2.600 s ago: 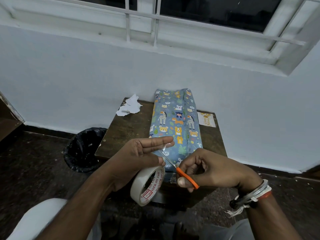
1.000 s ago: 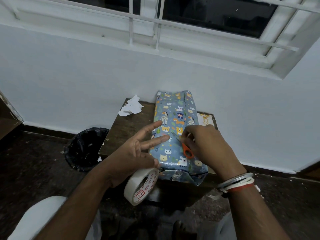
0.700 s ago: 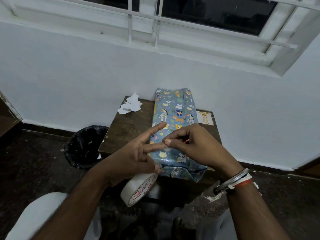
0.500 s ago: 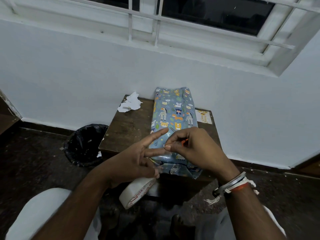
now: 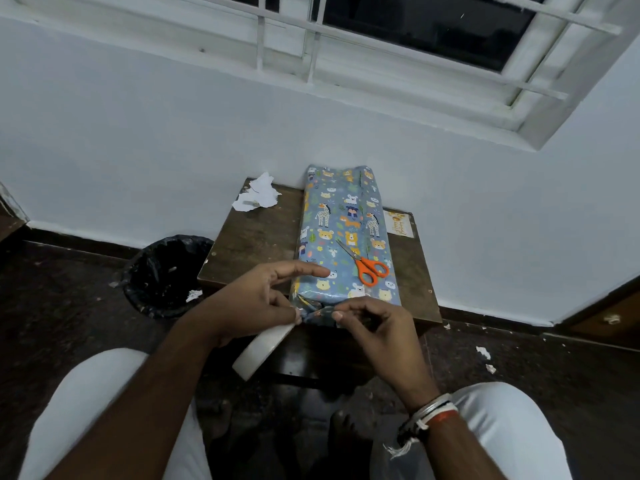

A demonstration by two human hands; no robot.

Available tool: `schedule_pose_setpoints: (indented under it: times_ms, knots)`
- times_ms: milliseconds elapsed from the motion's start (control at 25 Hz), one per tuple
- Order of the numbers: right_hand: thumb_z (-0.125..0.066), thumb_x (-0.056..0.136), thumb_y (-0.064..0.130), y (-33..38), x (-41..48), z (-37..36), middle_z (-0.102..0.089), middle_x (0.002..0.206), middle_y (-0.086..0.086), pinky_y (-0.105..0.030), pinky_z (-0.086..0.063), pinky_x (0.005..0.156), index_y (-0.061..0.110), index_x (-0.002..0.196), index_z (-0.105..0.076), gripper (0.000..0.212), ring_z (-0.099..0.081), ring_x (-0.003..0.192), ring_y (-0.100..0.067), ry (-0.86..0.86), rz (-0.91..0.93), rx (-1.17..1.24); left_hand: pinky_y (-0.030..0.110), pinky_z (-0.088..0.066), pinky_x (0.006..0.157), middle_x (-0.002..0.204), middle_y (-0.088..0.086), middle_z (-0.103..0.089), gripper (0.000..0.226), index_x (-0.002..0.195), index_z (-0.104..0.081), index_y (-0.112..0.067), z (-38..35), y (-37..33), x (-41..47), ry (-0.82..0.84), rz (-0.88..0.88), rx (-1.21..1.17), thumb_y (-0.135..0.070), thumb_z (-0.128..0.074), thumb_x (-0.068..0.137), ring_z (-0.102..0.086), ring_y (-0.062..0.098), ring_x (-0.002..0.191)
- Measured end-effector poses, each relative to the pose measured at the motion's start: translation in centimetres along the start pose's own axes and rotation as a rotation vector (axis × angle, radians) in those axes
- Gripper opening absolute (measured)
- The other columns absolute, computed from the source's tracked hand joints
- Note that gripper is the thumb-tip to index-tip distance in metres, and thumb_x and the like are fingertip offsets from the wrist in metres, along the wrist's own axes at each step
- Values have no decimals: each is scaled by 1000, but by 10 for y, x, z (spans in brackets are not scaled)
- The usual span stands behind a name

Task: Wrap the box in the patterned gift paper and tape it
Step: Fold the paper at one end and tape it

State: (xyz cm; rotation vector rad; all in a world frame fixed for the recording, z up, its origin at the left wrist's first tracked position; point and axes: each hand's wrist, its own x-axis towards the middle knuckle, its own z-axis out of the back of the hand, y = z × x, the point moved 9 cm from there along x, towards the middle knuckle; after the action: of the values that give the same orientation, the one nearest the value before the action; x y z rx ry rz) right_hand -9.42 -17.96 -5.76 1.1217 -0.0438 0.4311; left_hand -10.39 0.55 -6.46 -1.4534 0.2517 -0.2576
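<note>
The left hand (image 5: pixel 252 301) is seen at the near left corner of the parcel, index finger stretched out flat over the top while thumb and a curled finger pinch one end of a short strip of clear tape (image 5: pixel 317 310). The other end is pinched by the right hand (image 5: pixel 377 327), fingers curled in, right against the folded end flap. A white roll of tape (image 5: pixel 264 347) is hung from the left hand's lower fingers, below the table edge. The long box wrapped in blue animal-print gift paper (image 5: pixel 341 220) is laid lengthwise on a small dark brown wooden table (image 5: pixel 249 244), its far end against the wall; giraffes, bears and lions are printed across it. Orange-handled scissors (image 5: pixel 364 266) are rested on top of the wrap, blades pointing away. A small cream card with gold script (image 5: pixel 398 223) is tucked just beside the box on the right, the writing too small to be read. Crumpled white paper scraps (image 5: pixel 258 198) are left at the table's far left corner. A black-lined waste bin (image 5: pixel 166 271) is set on the dark floor to the left, and a pale wall (image 5: pixel 138 133) under a white barred window (image 5: pixel 415 39) is seen behind.
</note>
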Motion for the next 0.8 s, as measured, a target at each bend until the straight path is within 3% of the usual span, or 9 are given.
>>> schedule_pose_setpoints:
  times_ms: [80,160,320,600,680,800]
  knots:
    - [-82,86,11,4,0,2,-75,94,7,-25,-55,85,24,88,-81,14,-71,93,-13,-48,48,-16,41,-35,69,137,-2,-65,73,127,-66,-45,1,9,3,8,19,14,13,-63,83,-50,28,71]
    - [-80,87,9,2,1,0,-77,90,7,-28,-57,83,19,89,-81,10,-73,87,-12,-46,14,19,41,-31,67,136,15,-64,73,130,-63,-46,1,15,7,22,31,56,9,-62,81,-48,28,69]
    - [-77,90,6,-3,-1,-7,-78,87,8,-22,-57,80,15,92,-79,9,-74,83,-9,-22,-8,23,43,-32,68,141,-23,-59,77,128,-63,-46,0,17,9,30,31,46,17,-57,83,-49,28,69]
    - [-74,93,7,-6,-2,-8,-76,88,13,-16,-54,79,16,94,-77,9,-73,83,-7,-43,40,-66,33,-41,64,151,-15,-51,76,126,-61,-46,1,19,11,22,47,49,16,-60,83,-60,21,63]
    - [-75,93,9,-7,-1,-8,-75,90,17,-18,-55,79,18,94,-77,9,-73,84,-4,-68,66,-126,27,-41,58,151,-16,-51,74,126,-61,-45,1,19,10,23,49,56,16,-59,83,-60,16,57]
    - [-77,92,15,-7,-1,-9,-74,88,19,-25,-58,78,21,94,-77,6,-71,84,2,-159,110,-255,32,-39,60,150,-18,-52,72,124,-61,-43,2,20,9,13,46,67,16,-58,83,-56,14,53]
